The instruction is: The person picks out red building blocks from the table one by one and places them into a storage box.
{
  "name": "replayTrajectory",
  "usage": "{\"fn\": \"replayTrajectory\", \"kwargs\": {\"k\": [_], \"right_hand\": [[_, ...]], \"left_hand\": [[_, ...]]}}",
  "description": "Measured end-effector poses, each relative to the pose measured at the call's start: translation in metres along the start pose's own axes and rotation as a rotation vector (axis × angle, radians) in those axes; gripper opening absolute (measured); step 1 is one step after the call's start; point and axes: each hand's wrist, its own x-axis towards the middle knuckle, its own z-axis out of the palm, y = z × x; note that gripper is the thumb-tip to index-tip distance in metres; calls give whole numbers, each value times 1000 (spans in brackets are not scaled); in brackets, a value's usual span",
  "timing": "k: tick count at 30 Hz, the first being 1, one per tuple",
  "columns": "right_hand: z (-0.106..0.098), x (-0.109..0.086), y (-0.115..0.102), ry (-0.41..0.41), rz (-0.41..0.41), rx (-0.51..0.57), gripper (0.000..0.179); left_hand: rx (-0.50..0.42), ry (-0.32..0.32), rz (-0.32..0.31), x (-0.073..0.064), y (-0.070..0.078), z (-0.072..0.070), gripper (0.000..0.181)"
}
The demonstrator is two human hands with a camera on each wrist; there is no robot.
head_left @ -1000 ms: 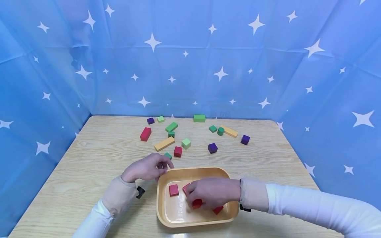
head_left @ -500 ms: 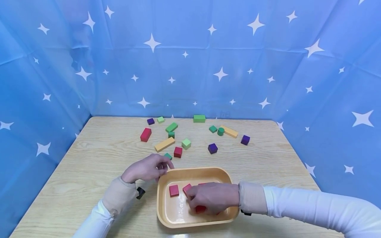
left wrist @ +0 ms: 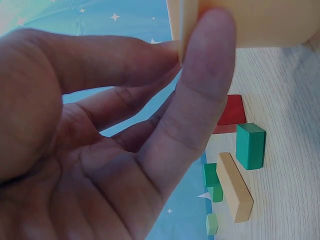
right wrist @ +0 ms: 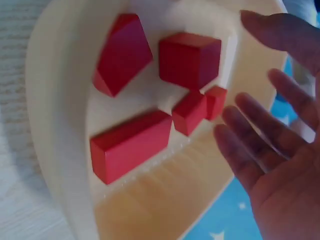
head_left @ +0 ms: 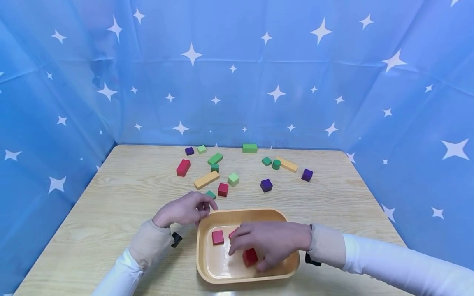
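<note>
A tan plastic bin (head_left: 248,280) stands near the front of the table. My left hand (head_left: 187,209) pinches its far left rim between thumb and finger; the left wrist view shows the bin wall (left wrist: 280,22) between them. Over the inside of the bin is my right hand (head_left: 272,243), fingers spread and holding nothing. Below it lie a red cube (head_left: 250,257) and, to the left, a flat-looking red block (head_left: 217,237). The right wrist view shows more red pieces: a long block (right wrist: 131,146) and an angular block (right wrist: 122,56). My right hand hides some from the head view.
Behind the bin, loose blocks lie scattered: a red cube (head_left: 223,189), a red block (head_left: 183,167), a yellow bar (head_left: 206,180), purple cubes (head_left: 266,185) and several green pieces (head_left: 233,179). A blue star-patterned curtain (head_left: 237,82) encloses the table.
My right hand has let go of a red block in the bin, spread its fingers and moved slightly up. The left hand keeps its place at the rim.
</note>
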Motion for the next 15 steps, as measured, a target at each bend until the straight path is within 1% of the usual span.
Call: {"fn": "replayTrajectory", "kwargs": {"k": [2,6,9,12,15], "right_hand": [[-4,-4,1,27,18,39,64],[-15,-10,4,91,87,125,69],[-26,-12,9,167,122,129,73],[-35,-11,16,251,138,102,75],[-44,-10,26,303,162,84,78]], "left_hand": [[0,-4,3,0,0,0,21],[1,-15,20,1,-1,0,21],[2,-18,26,2,-2,-1,21],[1,-17,23,2,-3,-1,21],[-3,-11,9,2,-3,0,21]]}}
